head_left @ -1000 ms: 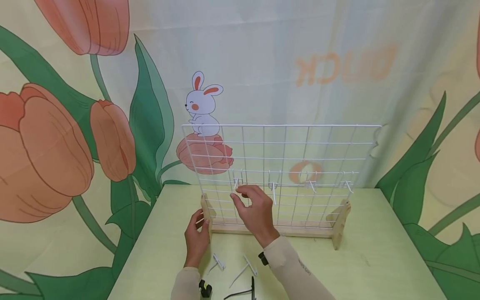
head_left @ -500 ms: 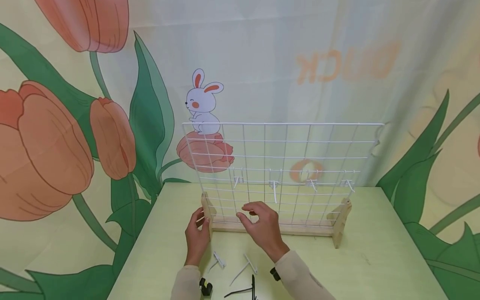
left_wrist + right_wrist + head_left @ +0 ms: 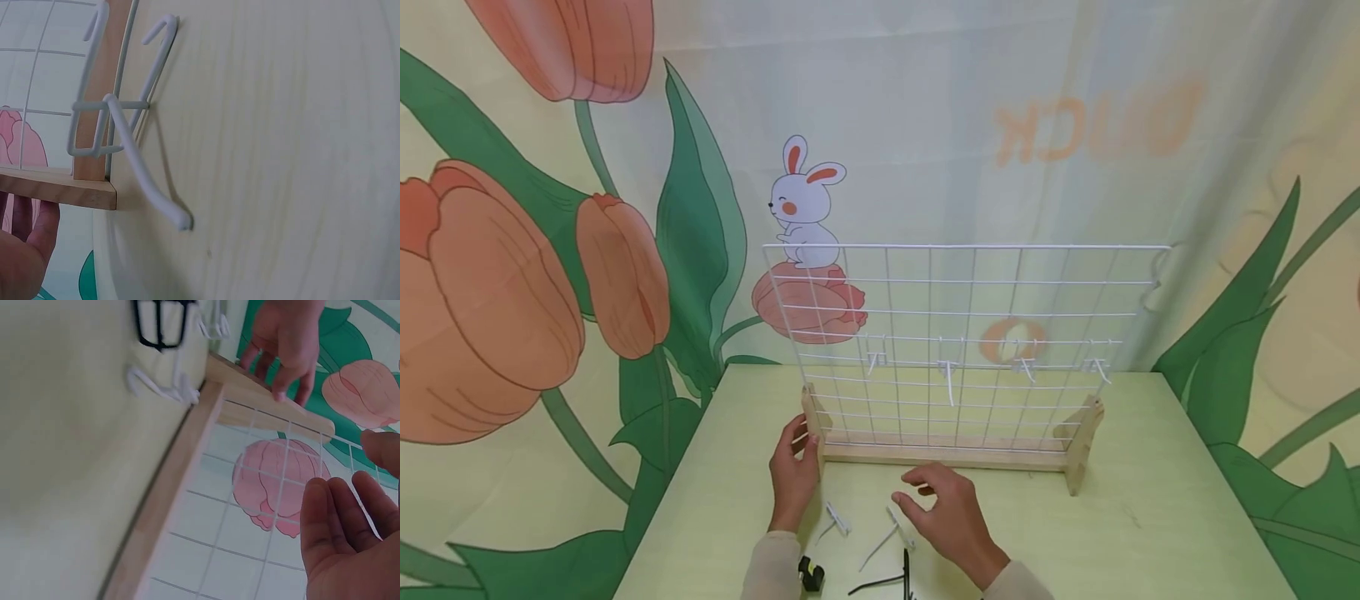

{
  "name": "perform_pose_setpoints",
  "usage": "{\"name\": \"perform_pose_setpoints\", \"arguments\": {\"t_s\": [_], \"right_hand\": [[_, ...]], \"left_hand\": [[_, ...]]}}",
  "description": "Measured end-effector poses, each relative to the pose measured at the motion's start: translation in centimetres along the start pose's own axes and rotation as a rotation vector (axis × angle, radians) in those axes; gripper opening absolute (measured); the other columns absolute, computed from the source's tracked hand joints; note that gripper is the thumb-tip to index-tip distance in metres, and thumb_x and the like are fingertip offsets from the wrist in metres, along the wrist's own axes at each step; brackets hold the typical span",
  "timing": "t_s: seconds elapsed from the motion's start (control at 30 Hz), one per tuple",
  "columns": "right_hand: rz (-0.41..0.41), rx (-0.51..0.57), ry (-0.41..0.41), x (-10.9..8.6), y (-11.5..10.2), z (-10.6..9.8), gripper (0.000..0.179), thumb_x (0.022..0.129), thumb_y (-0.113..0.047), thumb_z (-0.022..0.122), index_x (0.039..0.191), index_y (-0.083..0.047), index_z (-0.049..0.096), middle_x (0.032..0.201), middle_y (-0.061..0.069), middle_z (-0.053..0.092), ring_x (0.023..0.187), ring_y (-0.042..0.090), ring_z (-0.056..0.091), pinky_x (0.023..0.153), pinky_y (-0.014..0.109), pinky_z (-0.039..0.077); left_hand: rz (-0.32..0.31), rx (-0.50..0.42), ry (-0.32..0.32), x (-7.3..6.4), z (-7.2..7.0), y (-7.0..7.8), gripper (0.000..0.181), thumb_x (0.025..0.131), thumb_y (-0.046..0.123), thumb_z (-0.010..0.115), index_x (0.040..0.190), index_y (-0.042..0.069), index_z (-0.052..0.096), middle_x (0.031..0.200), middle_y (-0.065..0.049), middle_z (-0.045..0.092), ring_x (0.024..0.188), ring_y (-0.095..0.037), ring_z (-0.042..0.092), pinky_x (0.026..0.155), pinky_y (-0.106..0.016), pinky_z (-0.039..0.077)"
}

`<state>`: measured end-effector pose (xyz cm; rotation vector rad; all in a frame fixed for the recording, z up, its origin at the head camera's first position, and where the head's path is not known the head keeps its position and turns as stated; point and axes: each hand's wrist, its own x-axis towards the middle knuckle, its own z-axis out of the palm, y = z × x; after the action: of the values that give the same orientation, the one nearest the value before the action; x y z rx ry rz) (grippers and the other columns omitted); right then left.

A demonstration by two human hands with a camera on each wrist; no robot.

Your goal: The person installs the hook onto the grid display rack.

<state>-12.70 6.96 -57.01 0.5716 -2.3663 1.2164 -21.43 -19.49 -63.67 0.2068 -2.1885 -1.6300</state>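
Observation:
A white wire grid panel [image 3: 951, 312] stands upright in a wooden base [image 3: 943, 456]. My left hand [image 3: 793, 483] grips the base's left end piece [image 3: 812, 417], thumb on the near side and fingers behind. My right hand [image 3: 953, 512] is over the table in front of the rack, fingers loosely bent and nothing between them. Below and left of it lies a white hook [image 3: 880, 542]. A second white hook [image 3: 837, 518] lies near my left wrist, large in the left wrist view. Several white hooks, one a long-armed hook [image 3: 949, 379], hang in a row on the grid.
A black hook [image 3: 898, 577] lies at the near edge of the view, shown also in the right wrist view. The pale table [image 3: 1165, 467] extends to both sides of the rack. Behind hangs a curtain [image 3: 925, 133] printed with tulips and a rabbit.
My right hand has drawn back and down from the leftmost hanging hook to a place over the table before the rack. My left hand has stayed on the wooden end piece.

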Motion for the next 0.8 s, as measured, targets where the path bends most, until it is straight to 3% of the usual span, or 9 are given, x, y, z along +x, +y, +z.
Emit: {"name": "perform_pose_setpoints", "arguments": {"t_s": [0.2, 0.43, 0.67, 0.73, 0.8], "right_hand": [[0.084, 0.06, -0.164, -3.4, 0.4, -0.1, 0.025, 0.086, -0.024, 0.09, 0.106, -0.022, 0.076, 0.099, -0.01, 0.075, 0.087, 0.009, 0.072, 0.072, 0.026, 0.062], [0.148, 0.11, -0.394, -6.2, 1.2, -0.1, 0.032, 0.089, -0.03, 0.087, 0.111, -0.01, 0.074, 0.105, 0.006, 0.075, 0.093, 0.022, 0.072, 0.075, 0.029, 0.062], [0.242, 0.158, -0.501, -7.4, 1.3, -0.1, 0.038, 0.087, -0.031, 0.088, 0.113, -0.006, 0.075, 0.103, 0.005, 0.072, 0.089, 0.012, 0.069, 0.073, 0.025, 0.059], [0.227, 0.152, -0.516, -7.6, 1.5, -0.1, 0.037, 0.088, -0.03, 0.087, 0.113, -0.006, 0.075, 0.102, 0.006, 0.072, 0.089, 0.012, 0.069, 0.072, 0.025, 0.058], [0.157, 0.133, -0.501, -7.9, 1.8, 0.2, 0.035, 0.087, -0.029, 0.086, 0.111, -0.006, 0.075, 0.1, 0.007, 0.071, 0.088, 0.011, 0.068, 0.071, 0.023, 0.056]], "left_hand": [[0.014, 0.001, 0.003, 0.2, -0.1, 0.1, 0.044, 0.104, 0.006, 0.066, 0.144, 0.021, 0.061, 0.134, -0.014, 0.069, 0.121, -0.035, 0.069, 0.099, -0.055, 0.058], [0.002, -0.005, 0.003, 0.3, -0.1, -0.1, 0.043, 0.104, 0.008, 0.067, 0.143, 0.023, 0.062, 0.134, -0.013, 0.069, 0.122, -0.035, 0.069, 0.097, -0.055, 0.057], [0.009, -0.007, 0.004, 0.2, -0.1, -0.1, 0.043, 0.104, 0.008, 0.067, 0.144, 0.023, 0.062, 0.135, -0.013, 0.069, 0.122, -0.035, 0.069, 0.097, -0.055, 0.057], [0.011, -0.004, 0.006, 0.2, -0.2, -0.1, 0.043, 0.104, 0.009, 0.067, 0.144, 0.022, 0.061, 0.135, -0.014, 0.069, 0.121, -0.035, 0.069, 0.097, -0.056, 0.058], [0.008, -0.003, 0.005, 0.1, -0.2, -0.1, 0.042, 0.104, 0.009, 0.067, 0.144, 0.022, 0.061, 0.135, -0.014, 0.069, 0.122, -0.035, 0.069, 0.096, -0.057, 0.058]]}}
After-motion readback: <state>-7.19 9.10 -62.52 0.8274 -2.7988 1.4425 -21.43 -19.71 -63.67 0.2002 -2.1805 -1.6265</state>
